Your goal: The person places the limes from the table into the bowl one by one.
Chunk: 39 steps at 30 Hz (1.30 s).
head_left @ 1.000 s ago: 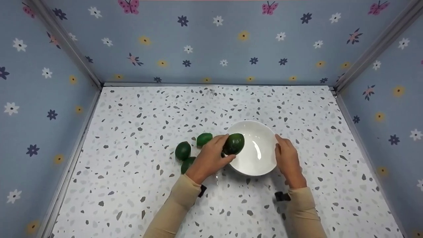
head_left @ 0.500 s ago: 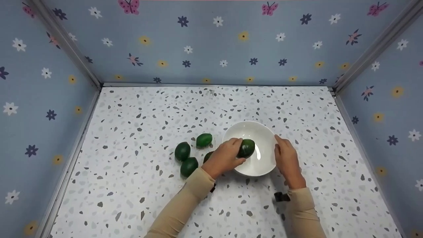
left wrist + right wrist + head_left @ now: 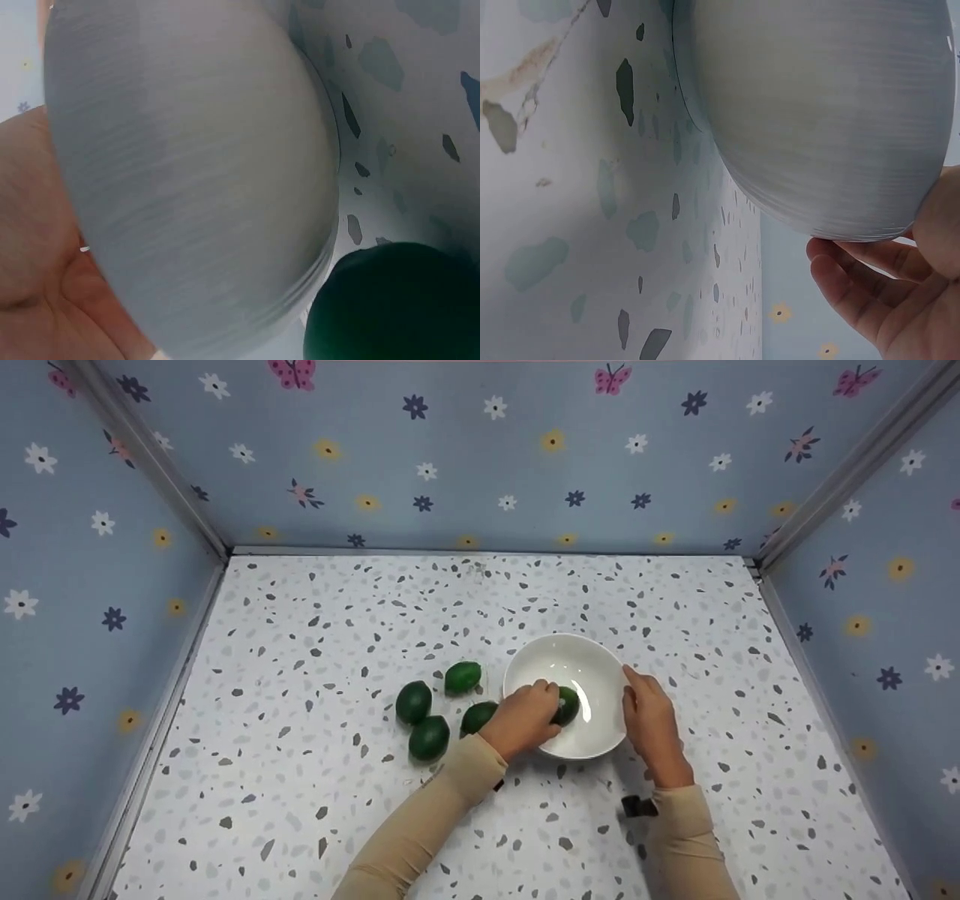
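My left hand (image 3: 525,716) grips a dark green avocado (image 3: 568,706) inside the white bowl (image 3: 592,660). The bowl's wall hides that avocado in the left wrist view, where part of the hand (image 3: 45,262) shows behind the rim. At the bowl's right side my right hand (image 3: 651,724) holds the rim, its fingers (image 3: 855,289) lying along the outer wall in the right wrist view. Left of the bowl lie several more green avocados, among them a brighter one (image 3: 463,678), one at far left (image 3: 413,703), one nearer me (image 3: 429,738) and one partly behind my left hand (image 3: 478,718).
The bowl and fruit are on a white speckled tabletop (image 3: 337,615). Blue flowered panels stand round it, with the back panel (image 3: 480,457) behind and others at left and right.
My left hand has moved right and down with the avocado, from the bowl's left rim into the bowl. An avocado beneath the left arm has come into view. The right hand stays put.
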{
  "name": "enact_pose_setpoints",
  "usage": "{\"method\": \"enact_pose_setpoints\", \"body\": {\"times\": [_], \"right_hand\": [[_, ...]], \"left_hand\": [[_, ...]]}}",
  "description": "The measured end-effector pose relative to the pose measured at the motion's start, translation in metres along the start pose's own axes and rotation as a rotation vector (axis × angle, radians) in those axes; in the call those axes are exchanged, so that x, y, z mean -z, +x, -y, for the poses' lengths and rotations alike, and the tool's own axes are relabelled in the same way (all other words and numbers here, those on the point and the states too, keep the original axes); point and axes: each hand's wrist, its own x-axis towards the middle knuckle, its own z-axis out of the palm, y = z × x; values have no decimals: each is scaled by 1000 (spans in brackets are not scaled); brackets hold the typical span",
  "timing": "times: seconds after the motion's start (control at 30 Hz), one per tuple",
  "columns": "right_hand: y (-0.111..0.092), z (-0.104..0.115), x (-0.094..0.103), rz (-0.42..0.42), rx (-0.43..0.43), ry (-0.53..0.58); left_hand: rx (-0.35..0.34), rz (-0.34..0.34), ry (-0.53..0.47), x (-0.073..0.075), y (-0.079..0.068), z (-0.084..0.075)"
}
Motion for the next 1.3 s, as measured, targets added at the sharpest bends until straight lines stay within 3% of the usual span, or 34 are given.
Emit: {"method": "enact_pose_setpoints", "body": {"times": [0.27, 0.57, 0.83, 1.0, 1.13, 1.3], "right_hand": [[-1, -1, 0, -22, 32, 6], [-2, -2, -2, -28, 56, 19], [0, -2, -1, -26, 32, 17], [0, -1, 0, -17, 14, 10], [-2, -1, -1, -23, 29, 9], [-1, -2, 0, -12, 22, 12]], "left_hand": [[-5, 14, -7, -3, 3, 2], [20, -4, -102, 14, -11, 7], [10, -200, -236, 39, -47, 14], [6, -310, -249, 47, -74, 18], [55, -375, -251, 47, -99, 23], [132, -483, -267, 36, -133, 34]]}}
